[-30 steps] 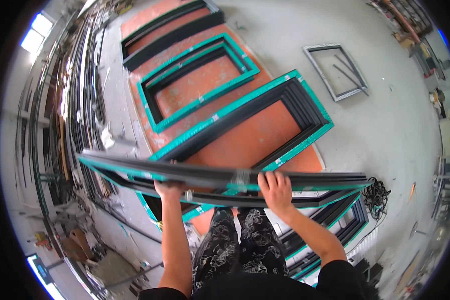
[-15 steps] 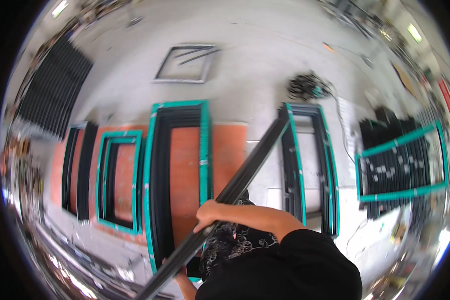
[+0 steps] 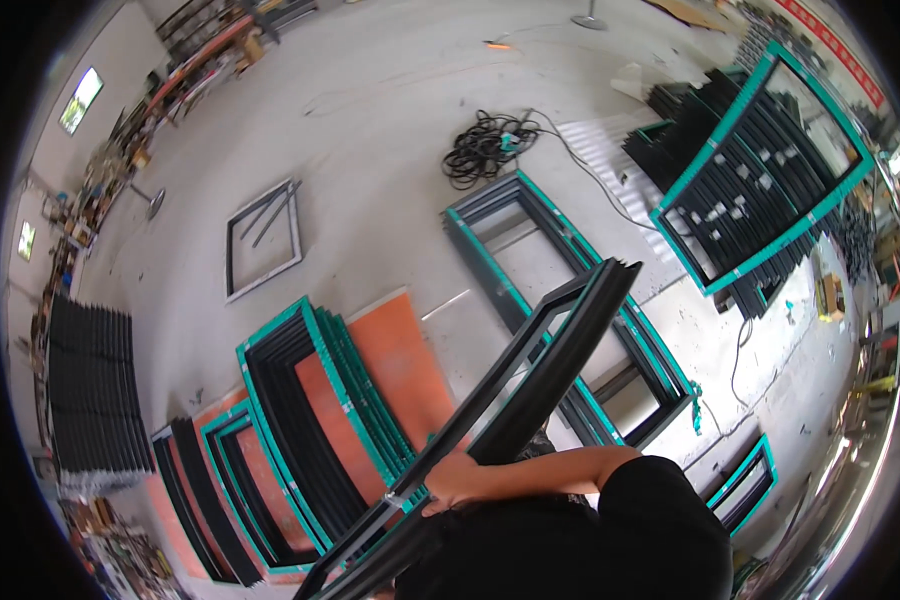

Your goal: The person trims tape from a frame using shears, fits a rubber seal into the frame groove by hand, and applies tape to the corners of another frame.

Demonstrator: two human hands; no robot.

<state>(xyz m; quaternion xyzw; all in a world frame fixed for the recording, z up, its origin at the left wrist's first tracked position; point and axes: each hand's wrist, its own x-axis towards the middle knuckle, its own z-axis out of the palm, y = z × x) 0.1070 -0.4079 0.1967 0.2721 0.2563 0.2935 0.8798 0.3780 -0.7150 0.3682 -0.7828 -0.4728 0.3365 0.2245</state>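
Note:
A long, dark rectangular window frame (image 3: 555, 385) slants from the lower left up to the right in front of me. It is tilted, so its narrow opening shows between two long sides. My right hand (image 3: 452, 482) is closed round the frame at its near part, with the forearm reaching across from the right. Of my left hand, only a sliver of skin shows at the lower edge, below the frame; its fingers are hidden. The frame's far end passes over a stack of dark frames with green edging (image 3: 510, 275) on the floor.
Green-edged frames (image 3: 330, 340) stand in stacks on an orange board (image 3: 395, 345) to the left. Dark profiles (image 3: 90, 385) are piled further left. A coiled black cable (image 3: 485, 150) and a lone grey frame (image 3: 295, 235) lie beyond. More frames (image 3: 760, 170) are stacked at the far right.
My view has swung to the right across the floor. The held frame has turned from nearly edge-on to showing its opening. My left hand has slipped almost out of view.

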